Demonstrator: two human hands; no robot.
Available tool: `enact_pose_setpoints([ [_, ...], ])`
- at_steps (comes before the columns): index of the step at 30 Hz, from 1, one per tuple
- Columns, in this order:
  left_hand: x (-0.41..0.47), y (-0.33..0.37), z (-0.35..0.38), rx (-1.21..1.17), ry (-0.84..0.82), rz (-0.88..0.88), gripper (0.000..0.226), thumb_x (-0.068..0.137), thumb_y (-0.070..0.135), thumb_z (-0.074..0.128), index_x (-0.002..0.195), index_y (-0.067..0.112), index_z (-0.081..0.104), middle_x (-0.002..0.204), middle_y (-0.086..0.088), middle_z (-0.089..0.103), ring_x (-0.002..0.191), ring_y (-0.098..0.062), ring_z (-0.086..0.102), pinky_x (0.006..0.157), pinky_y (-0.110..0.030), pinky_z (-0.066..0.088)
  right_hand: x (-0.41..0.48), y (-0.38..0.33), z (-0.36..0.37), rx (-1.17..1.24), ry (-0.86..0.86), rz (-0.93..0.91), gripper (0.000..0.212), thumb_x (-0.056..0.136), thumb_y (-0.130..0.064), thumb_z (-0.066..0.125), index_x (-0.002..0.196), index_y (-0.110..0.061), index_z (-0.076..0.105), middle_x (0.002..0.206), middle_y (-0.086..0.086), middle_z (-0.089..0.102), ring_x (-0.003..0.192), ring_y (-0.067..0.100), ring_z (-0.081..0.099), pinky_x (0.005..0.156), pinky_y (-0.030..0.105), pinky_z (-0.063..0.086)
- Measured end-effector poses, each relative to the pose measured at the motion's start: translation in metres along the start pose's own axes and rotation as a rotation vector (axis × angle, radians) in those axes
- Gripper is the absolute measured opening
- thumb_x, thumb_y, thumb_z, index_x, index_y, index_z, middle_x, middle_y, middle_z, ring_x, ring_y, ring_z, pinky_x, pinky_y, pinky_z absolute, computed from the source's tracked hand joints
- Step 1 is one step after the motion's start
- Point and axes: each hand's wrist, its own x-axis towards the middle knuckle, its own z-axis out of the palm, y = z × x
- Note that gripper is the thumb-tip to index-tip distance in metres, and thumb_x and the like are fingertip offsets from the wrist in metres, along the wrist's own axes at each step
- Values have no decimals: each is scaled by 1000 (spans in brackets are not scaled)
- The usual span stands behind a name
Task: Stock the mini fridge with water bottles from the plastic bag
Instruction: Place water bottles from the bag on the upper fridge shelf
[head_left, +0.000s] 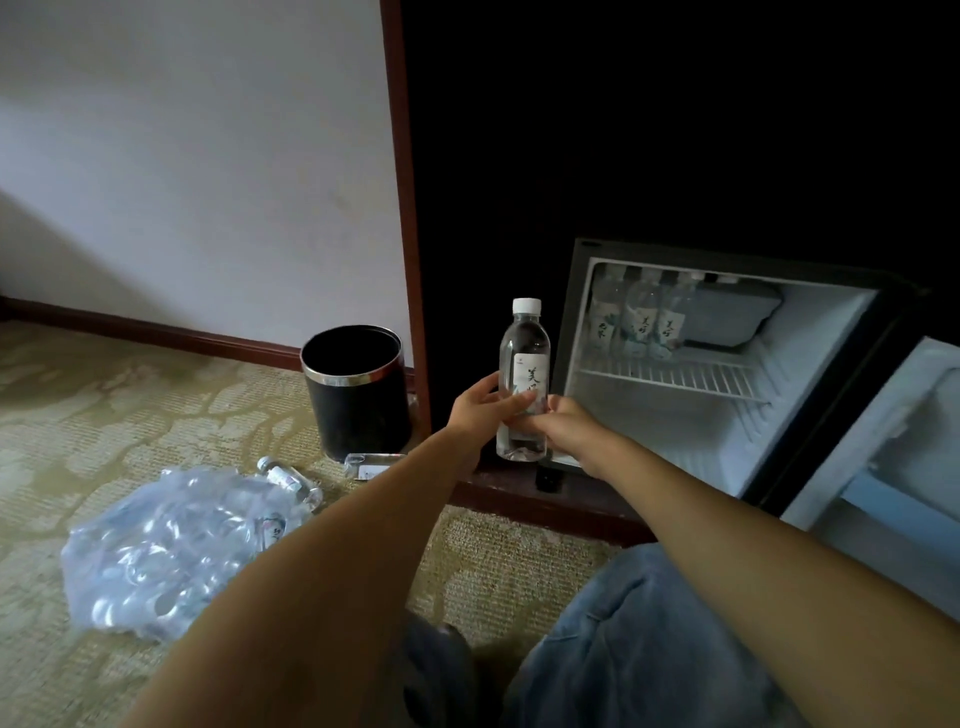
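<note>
A clear water bottle (523, 358) with a white cap and white label stands upright in the air, just left of the open mini fridge (810, 395). My left hand (480, 408) grips its lower half from the left, and my right hand (563, 426) grips it from the right. Three bottles (641, 319) stand in a row at the back left of the fridge's wire shelf (685, 376). On the carpet at the left lies the clear plastic bag (171, 545) with several bottles inside. One loose bottle (288, 479) lies at its far edge.
A black waste bin (356, 387) with a metal rim stands against the wall, left of the dark cabinet. The fridge door (893, 467) hangs open at the right. My knees in jeans (639, 644) are at the bottom. A dark wooden plinth (545, 499) runs below the fridge.
</note>
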Motion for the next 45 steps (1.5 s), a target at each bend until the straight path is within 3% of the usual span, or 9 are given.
enact_pose_setpoints([
  [5,-5,-10,4,-89,47,0,49,84,11,69,131,8,54,119,-21,63,111,-33,62,99,-47,48,-2,1,0,32,3,44,33,80,-10,73,110,-7,62,94,3,69,93,18,66,79,28,51],
  [11,-1,-24,23,-95,-26,-14,41,86,8,67,125,3,57,114,-22,65,101,-30,64,89,-40,53,-12,9,-20,-27,21,98,26,83,-5,69,108,-9,62,82,-3,69,67,3,67,51,12,48],
  [15,7,-36,57,-26,-83,-24,44,85,12,69,126,4,57,113,-18,67,101,-28,66,90,-38,54,-26,20,-53,-22,72,156,32,83,-6,69,114,-10,60,98,2,70,83,10,68,69,21,54],
  [19,15,-45,96,86,-187,-6,42,81,18,74,120,13,60,98,-4,68,79,-12,67,61,-15,53,-38,42,-89,56,201,187,37,81,-6,70,116,-12,61,110,7,69,104,20,65,97,37,50],
  [25,33,-75,163,135,-274,-34,27,81,11,73,106,14,63,85,1,67,74,-13,66,61,-23,56,-42,88,-147,156,333,208,42,78,1,70,117,-9,61,102,11,72,97,26,68,95,40,52],
  [30,59,-107,206,189,-272,-84,29,79,13,75,104,8,62,99,-13,69,86,-25,68,76,-39,58,-26,127,-183,166,446,273,38,78,-6,73,114,-14,62,99,10,72,93,27,69,93,44,53],
  [35,101,-117,227,252,-205,-14,33,80,21,75,109,15,61,80,9,65,68,-2,62,49,-11,48,19,145,-200,167,499,195,19,90,-19,61,109,-23,62,98,1,72,90,17,69,78,31,56],
  [39,132,-103,233,262,-135,43,39,84,20,70,121,23,57,89,4,67,70,-4,63,56,-15,50,54,129,-213,103,518,76,16,92,-8,56,102,-21,59,87,-3,66,74,4,64,57,14,48],
  [45,172,-80,251,291,-158,125,55,89,26,63,140,28,44,124,0,63,113,-18,60,93,-36,52,87,103,-246,142,535,-26,32,86,-1,62,114,-16,59,93,-6,68,79,2,64,55,10,48],
])
